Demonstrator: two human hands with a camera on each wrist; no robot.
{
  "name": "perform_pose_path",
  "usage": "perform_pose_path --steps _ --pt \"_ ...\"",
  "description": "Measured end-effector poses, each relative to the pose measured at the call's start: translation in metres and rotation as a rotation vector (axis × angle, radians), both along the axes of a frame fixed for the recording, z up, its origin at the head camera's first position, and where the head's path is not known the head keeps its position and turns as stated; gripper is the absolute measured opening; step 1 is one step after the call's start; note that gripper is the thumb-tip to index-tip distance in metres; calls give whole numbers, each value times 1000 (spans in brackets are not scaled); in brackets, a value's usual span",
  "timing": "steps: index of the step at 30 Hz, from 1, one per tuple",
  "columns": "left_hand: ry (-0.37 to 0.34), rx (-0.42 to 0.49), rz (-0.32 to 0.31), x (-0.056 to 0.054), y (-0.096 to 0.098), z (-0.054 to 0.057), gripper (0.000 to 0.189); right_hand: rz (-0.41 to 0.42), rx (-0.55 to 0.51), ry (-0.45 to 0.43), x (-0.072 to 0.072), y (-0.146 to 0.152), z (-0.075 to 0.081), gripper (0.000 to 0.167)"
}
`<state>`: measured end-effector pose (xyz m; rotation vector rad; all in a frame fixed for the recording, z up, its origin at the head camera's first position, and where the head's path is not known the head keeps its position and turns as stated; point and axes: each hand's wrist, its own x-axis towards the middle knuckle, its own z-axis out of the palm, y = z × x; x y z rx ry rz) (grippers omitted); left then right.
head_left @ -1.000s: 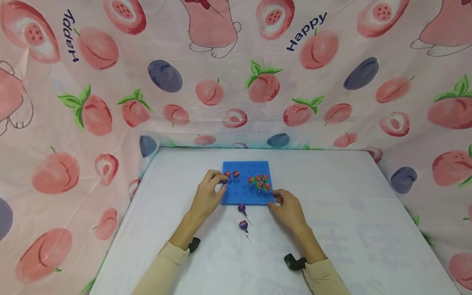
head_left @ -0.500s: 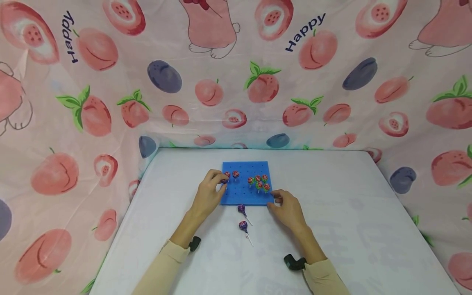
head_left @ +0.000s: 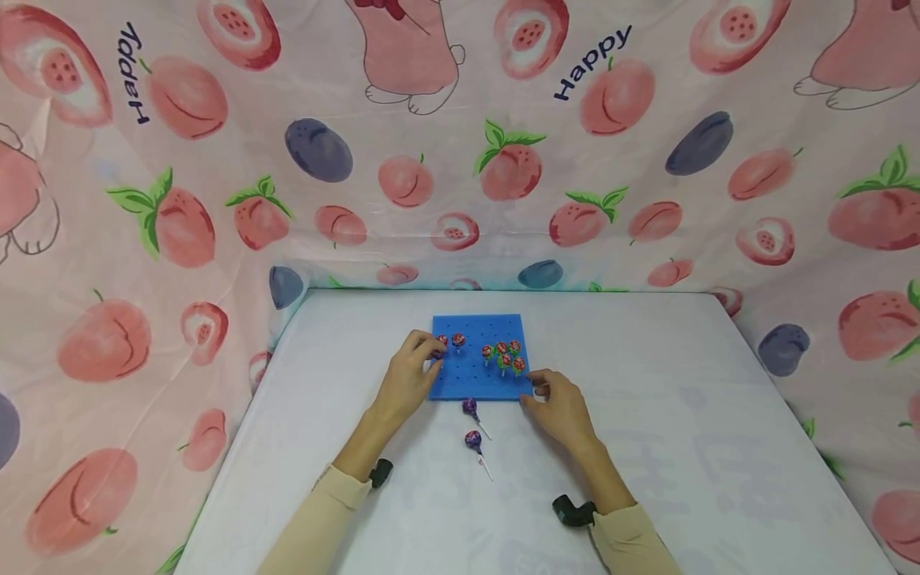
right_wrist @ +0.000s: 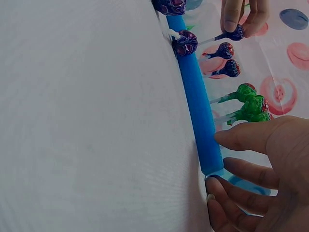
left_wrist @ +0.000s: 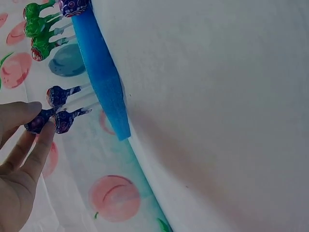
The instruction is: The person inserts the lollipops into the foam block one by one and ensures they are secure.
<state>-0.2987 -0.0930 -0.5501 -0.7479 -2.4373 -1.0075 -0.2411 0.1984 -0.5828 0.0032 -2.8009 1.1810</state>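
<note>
My left hand [head_left: 406, 379] pinches the wrapped head of a dark purple lollipop [left_wrist: 37, 123] between thumb and fingers, over the left side of a blue pegboard [head_left: 474, 385] with small holes. In the right wrist view its stick points down to the board; whether it sits in a hole is hidden. Right beside it stand two more purple lollipops [head_left: 458, 340], upright. Several green-wrapped lollipops [head_left: 505, 361] stand on the board's right side. My right hand [head_left: 564, 407] holds the board's near right corner, thumb at the front edge and fingers along the side.
Two purple lollipops lie loose on the white table [head_left: 683, 447] in front of the board: one touching or close to its front edge [head_left: 469, 406], the other lollipop [head_left: 473, 439] nearer me. A fruit-printed cloth [head_left: 446, 263] hangs behind and at the sides.
The view has shifted very slightly. Both hands, the board and the lollipops keep their places, and the left hand still pinches the same lollipop.
</note>
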Motion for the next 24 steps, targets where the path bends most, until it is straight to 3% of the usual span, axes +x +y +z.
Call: perform_pose_path --steps 24 --pt "-92 -89 20 0 3 2 20 -7 -7 14 0 0 1 41"
